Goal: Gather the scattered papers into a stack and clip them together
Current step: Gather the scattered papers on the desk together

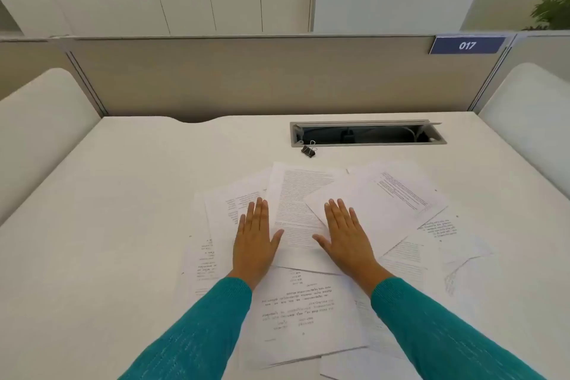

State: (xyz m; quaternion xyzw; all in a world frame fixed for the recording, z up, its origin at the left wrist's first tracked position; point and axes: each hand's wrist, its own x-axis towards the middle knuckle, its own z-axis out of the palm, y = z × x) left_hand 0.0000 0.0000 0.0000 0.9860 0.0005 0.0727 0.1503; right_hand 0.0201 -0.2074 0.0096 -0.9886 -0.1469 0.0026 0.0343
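Head view looks down on our two arms in teal sleeves (197, 330), reaching forward over a white surface (101, 200). At the far left of the frame a white rounded side panel (40, 120) borders that surface. Moving right, the scattered papers (303, 308) spread from the lower centre toward the right, overlapping at many angles, printed sides up, some text facing us upside down. Our left hand (254, 242) lies flat on the sheets left of centre, fingers (259, 210) straight and close together, thumb spread outward, holding nothing. Between the two hands an upright printed page (296, 194) shows. Our right hand (345, 239) rests flat in the same way on a tilted sheet just right of centre, its fingers straight and slightly fanned, gripping nothing. Above the papers, near the centre of the frame, a small black binder clip (309, 150) sits on the bare surface, apart from the sheets and just beside the left end of a grey cable slot (367, 132). Further right, more pages (401, 194) fan out toward the right edge. In the upper right a blue sign (467, 45) reading 017 hangs on the beige partition (246, 77), and a green plant (552, 9) shows at the far right.
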